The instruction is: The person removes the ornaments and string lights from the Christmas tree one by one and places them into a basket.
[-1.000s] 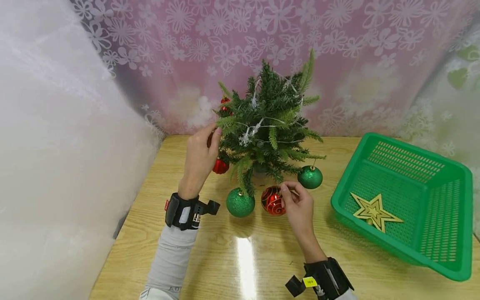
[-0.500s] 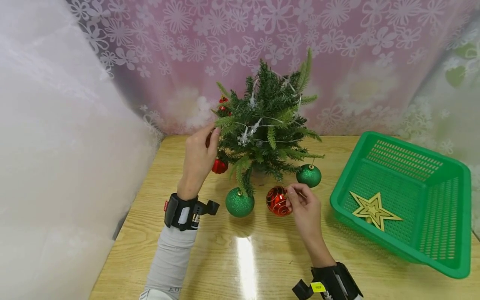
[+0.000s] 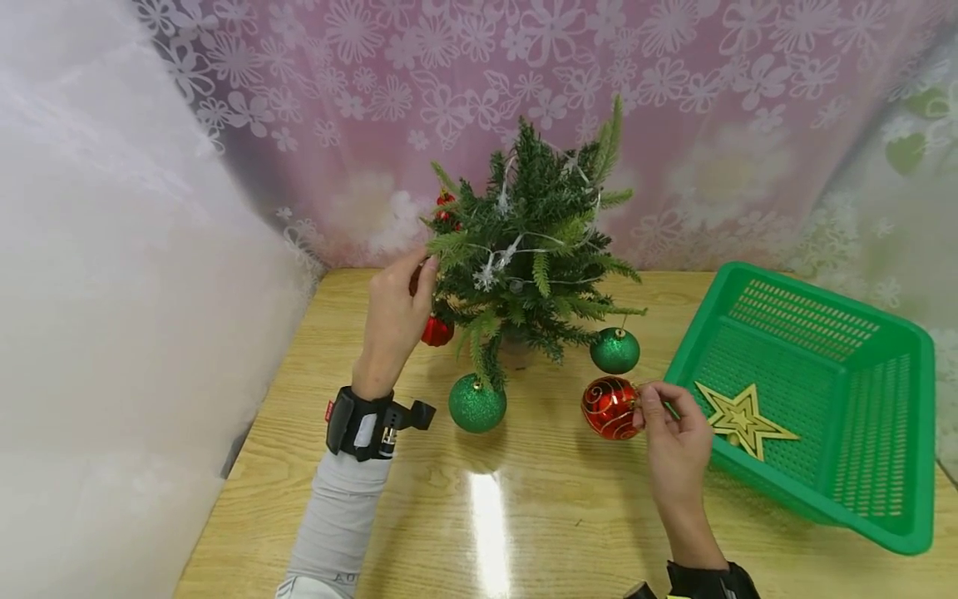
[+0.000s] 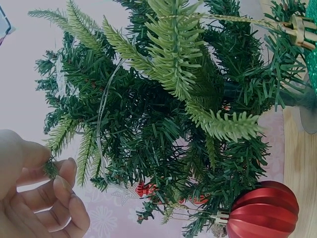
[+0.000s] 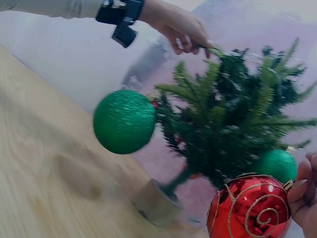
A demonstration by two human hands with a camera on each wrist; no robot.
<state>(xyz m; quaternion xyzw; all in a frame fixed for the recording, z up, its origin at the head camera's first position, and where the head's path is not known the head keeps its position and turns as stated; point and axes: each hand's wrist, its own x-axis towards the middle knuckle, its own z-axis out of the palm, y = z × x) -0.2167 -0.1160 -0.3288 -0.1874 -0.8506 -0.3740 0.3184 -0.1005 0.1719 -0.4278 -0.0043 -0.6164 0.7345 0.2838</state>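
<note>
A small Christmas tree (image 3: 550, 216) stands on the table, strung with a clear snowflake light string (image 3: 488, 273). At its left side, my left hand (image 3: 392, 316) pinches a branch tip (image 4: 50, 168) between thumb and fingers. In front and to the right, my right hand (image 3: 679, 437) holds a shiny red Christmas bauble (image 3: 609, 408) with gold swirls by its cap, beside the basket's near left corner. Glittery green baubles hang from low branches, one at the front (image 3: 477, 404) and one at the right (image 3: 615, 351). A ribbed red bauble (image 4: 262, 213) hangs below my left hand.
At the right stands a green plastic basket (image 3: 926, 433) holding a gold star (image 3: 741, 418). Another red ornament (image 3: 446, 206) sits at the tree's upper left. A flowered pink curtain (image 3: 419, 75) is close behind, and a pale wall (image 3: 135, 291) borders the left.
My right hand has drawn the swirled red bauble away from the tree's lower front, rightwards to near the basket. My left hand keeps its pinch on the branch.
</note>
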